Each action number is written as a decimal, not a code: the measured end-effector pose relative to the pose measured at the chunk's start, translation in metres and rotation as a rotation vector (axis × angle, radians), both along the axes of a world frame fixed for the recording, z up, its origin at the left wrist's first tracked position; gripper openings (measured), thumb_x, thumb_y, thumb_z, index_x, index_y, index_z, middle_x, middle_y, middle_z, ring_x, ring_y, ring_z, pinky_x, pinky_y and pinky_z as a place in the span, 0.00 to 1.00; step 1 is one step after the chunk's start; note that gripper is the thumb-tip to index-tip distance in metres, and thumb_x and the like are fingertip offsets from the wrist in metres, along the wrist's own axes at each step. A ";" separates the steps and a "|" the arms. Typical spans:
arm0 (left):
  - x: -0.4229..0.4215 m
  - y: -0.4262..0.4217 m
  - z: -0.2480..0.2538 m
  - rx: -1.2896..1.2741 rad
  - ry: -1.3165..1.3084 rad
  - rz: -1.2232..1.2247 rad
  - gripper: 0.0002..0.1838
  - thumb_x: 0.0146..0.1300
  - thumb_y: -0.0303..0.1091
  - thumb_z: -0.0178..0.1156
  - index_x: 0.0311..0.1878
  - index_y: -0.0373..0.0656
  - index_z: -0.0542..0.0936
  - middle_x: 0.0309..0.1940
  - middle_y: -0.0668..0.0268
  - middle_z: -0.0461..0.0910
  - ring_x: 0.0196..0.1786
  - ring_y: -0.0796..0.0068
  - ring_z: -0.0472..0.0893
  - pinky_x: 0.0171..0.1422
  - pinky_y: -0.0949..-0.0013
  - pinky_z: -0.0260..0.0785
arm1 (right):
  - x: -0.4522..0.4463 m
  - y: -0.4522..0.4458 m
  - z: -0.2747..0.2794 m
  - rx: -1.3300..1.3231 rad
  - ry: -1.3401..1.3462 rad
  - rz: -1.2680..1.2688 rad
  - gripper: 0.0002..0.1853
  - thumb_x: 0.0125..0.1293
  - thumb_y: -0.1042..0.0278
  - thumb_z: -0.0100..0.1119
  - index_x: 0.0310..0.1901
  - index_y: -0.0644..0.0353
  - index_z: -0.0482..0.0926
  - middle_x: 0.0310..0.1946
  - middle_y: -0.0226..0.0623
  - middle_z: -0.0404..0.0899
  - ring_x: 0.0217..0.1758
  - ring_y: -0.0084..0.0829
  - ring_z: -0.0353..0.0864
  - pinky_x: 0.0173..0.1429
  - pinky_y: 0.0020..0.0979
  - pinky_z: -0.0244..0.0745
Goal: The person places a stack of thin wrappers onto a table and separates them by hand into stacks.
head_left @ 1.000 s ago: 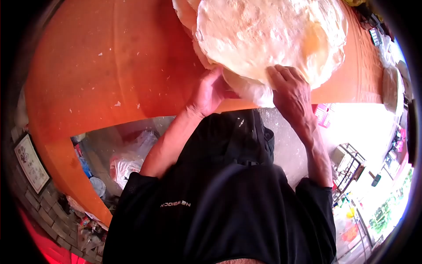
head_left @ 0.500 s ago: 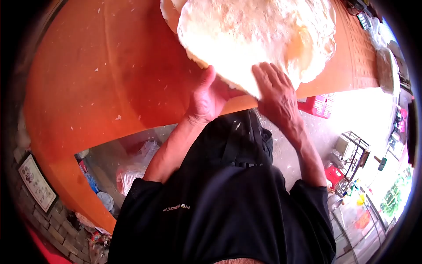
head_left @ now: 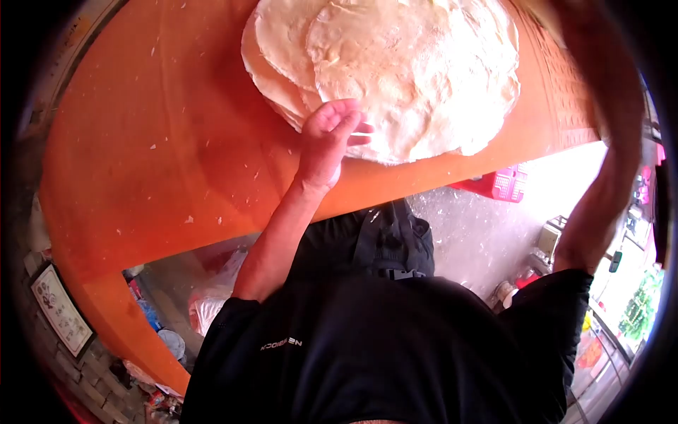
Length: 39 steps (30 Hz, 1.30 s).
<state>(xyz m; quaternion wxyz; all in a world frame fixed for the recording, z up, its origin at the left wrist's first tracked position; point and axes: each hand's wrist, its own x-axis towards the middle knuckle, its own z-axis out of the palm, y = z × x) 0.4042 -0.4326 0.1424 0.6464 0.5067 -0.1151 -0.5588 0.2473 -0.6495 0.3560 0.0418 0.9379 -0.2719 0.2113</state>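
Note:
A stack of large, pale, round flatbreads (head_left: 417, 78) lies on the orange table, its layers showing at the left edge. My left hand (head_left: 332, 134) is at the near-left edge of the stack, fingers loosely bent and apart, holding nothing; whether it touches the bread I cannot tell. My right forearm (head_left: 614, 141) stretches up along the right side. At its end, my right hand (head_left: 561, 10) is dark and blurred at the top edge, near the far right of the table, so its fingers cannot be made out.
The orange table (head_left: 155, 177) curves around in front and to the left, with small crumbs on it. A pink-red crate (head_left: 508, 184) stands on the floor beyond its near edge. Below left are a plastic bag (head_left: 206, 311) and a framed sign (head_left: 61, 309).
My right hand has left the near edge of the flatbread and moved far up and right. The top flatbread now lies flatter on the stack. My left hand has risen slightly.

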 end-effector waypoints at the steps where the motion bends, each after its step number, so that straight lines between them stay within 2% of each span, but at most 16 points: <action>1: -0.001 -0.004 -0.001 0.014 -0.169 0.085 0.14 0.66 0.30 0.57 0.53 0.35 0.73 0.37 0.61 0.79 0.38 0.73 0.81 0.44 0.73 0.75 | 0.006 -0.010 -0.019 0.010 0.019 0.046 0.09 0.60 0.63 0.60 0.34 0.60 0.82 0.28 0.47 0.80 0.34 0.44 0.82 0.39 0.42 0.76; 2: 0.003 -0.002 -0.009 0.044 -0.344 0.154 0.15 0.64 0.29 0.60 0.52 0.34 0.72 0.36 0.63 0.78 0.37 0.76 0.80 0.43 0.74 0.75 | 0.013 -0.018 -0.043 0.039 0.073 0.072 0.09 0.60 0.63 0.60 0.34 0.60 0.81 0.28 0.47 0.80 0.34 0.44 0.82 0.39 0.42 0.76; 5: 0.017 0.011 -0.020 0.224 -0.276 0.187 0.16 0.64 0.29 0.59 0.52 0.34 0.72 0.36 0.64 0.78 0.36 0.78 0.79 0.41 0.74 0.74 | 0.024 -0.021 -0.115 0.266 0.444 -0.092 0.08 0.61 0.65 0.56 0.34 0.59 0.81 0.29 0.46 0.81 0.35 0.46 0.82 0.41 0.44 0.76; 8: 0.022 0.010 -0.021 0.247 -0.143 0.123 0.10 0.65 0.31 0.58 0.45 0.36 0.74 0.34 0.64 0.78 0.34 0.76 0.79 0.40 0.74 0.75 | 0.019 -0.016 -0.120 0.449 0.399 -0.157 0.07 0.60 0.67 0.54 0.33 0.58 0.81 0.30 0.46 0.81 0.36 0.48 0.81 0.41 0.47 0.75; 10: 0.021 0.004 -0.016 0.221 -0.042 0.014 0.08 0.66 0.33 0.57 0.39 0.38 0.74 0.30 0.65 0.78 0.31 0.73 0.81 0.37 0.72 0.76 | 0.011 -0.011 -0.100 0.277 0.327 -0.067 0.07 0.57 0.73 0.51 0.34 0.56 0.80 0.29 0.45 0.81 0.35 0.47 0.82 0.40 0.46 0.75; 11: 0.015 0.006 -0.014 0.230 -0.039 0.018 0.08 0.66 0.33 0.57 0.39 0.38 0.74 0.30 0.65 0.78 0.31 0.73 0.81 0.37 0.72 0.76 | 0.009 0.004 -0.080 0.310 0.297 -0.075 0.09 0.56 0.75 0.50 0.35 0.56 0.79 0.29 0.45 0.81 0.35 0.47 0.82 0.40 0.46 0.76; 13: 0.006 0.005 -0.008 0.237 0.030 -0.050 0.08 0.66 0.33 0.57 0.39 0.38 0.74 0.29 0.66 0.77 0.31 0.71 0.82 0.35 0.72 0.76 | -0.012 0.027 -0.120 0.240 0.182 0.091 0.11 0.55 0.77 0.49 0.38 0.55 0.78 0.28 0.46 0.80 0.33 0.47 0.81 0.37 0.46 0.75; 15: -0.001 0.003 -0.003 0.211 0.059 -0.045 0.08 0.67 0.33 0.54 0.39 0.37 0.74 0.28 0.65 0.77 0.29 0.69 0.82 0.31 0.74 0.75 | -0.023 0.060 -0.158 0.520 0.284 0.065 0.12 0.54 0.78 0.49 0.40 0.55 0.76 0.29 0.46 0.79 0.31 0.48 0.80 0.35 0.46 0.75; 17: -0.005 0.005 -0.007 0.190 0.240 -0.174 0.07 0.66 0.32 0.52 0.39 0.37 0.73 0.26 0.63 0.77 0.26 0.67 0.82 0.27 0.76 0.73 | -0.033 0.075 -0.184 0.505 0.317 0.120 0.11 0.54 0.78 0.50 0.39 0.57 0.74 0.28 0.46 0.79 0.30 0.49 0.79 0.32 0.47 0.73; 21: -0.019 0.006 -0.008 0.128 0.424 -0.097 0.13 0.69 0.38 0.45 0.39 0.38 0.75 0.27 0.57 0.80 0.22 0.69 0.80 0.20 0.77 0.64 | -0.040 0.080 -0.171 0.489 0.199 0.150 0.13 0.55 0.73 0.54 0.44 0.57 0.73 0.36 0.45 0.79 0.41 0.47 0.78 0.39 0.45 0.73; 23: -0.028 0.000 -0.005 0.095 0.431 -0.053 0.17 0.70 0.40 0.41 0.41 0.38 0.75 0.28 0.56 0.81 0.22 0.69 0.79 0.20 0.77 0.61 | -0.047 0.093 -0.175 0.477 0.228 0.162 0.25 0.56 0.65 0.60 0.57 0.56 0.72 0.49 0.49 0.72 0.55 0.48 0.71 0.51 0.46 0.70; 28: -0.039 -0.009 0.005 -0.014 0.393 -0.008 0.18 0.70 0.42 0.45 0.46 0.36 0.75 0.34 0.56 0.82 0.27 0.67 0.81 0.22 0.76 0.64 | -0.050 0.091 -0.192 0.298 0.150 0.093 0.23 0.53 0.69 0.59 0.53 0.56 0.72 0.51 0.45 0.72 0.58 0.46 0.70 0.50 0.44 0.71; 29: -0.038 -0.015 0.014 -0.039 0.340 -0.004 0.18 0.70 0.43 0.46 0.47 0.36 0.75 0.36 0.56 0.82 0.29 0.66 0.81 0.23 0.76 0.65 | -0.047 0.082 -0.198 0.281 0.078 0.098 0.19 0.52 0.72 0.56 0.49 0.55 0.74 0.43 0.42 0.77 0.48 0.41 0.78 0.42 0.40 0.75; 31: -0.033 -0.013 0.018 -0.075 0.309 -0.056 0.20 0.69 0.46 0.49 0.50 0.37 0.74 0.40 0.55 0.81 0.34 0.66 0.82 0.29 0.74 0.70 | -0.045 0.060 -0.185 0.397 0.184 0.051 0.08 0.56 0.70 0.55 0.38 0.54 0.79 0.28 0.38 0.80 0.31 0.39 0.82 0.32 0.38 0.76; 34: -0.026 -0.001 -0.001 0.018 0.188 -0.078 0.21 0.69 0.46 0.50 0.54 0.37 0.73 0.42 0.56 0.80 0.43 0.66 0.81 0.43 0.70 0.73 | -0.033 -0.027 -0.116 0.238 0.760 0.078 0.12 0.58 0.73 0.55 0.44 0.55 0.82 0.26 0.41 0.81 0.28 0.35 0.82 0.35 0.33 0.77; 39: -0.021 0.010 -0.003 0.057 0.165 -0.032 0.14 0.69 0.34 0.52 0.54 0.38 0.73 0.41 0.57 0.80 0.43 0.65 0.82 0.46 0.68 0.74 | -0.029 -0.022 0.002 0.094 0.174 -0.046 0.10 0.61 0.68 0.57 0.42 0.61 0.82 0.27 0.45 0.81 0.30 0.37 0.82 0.37 0.35 0.77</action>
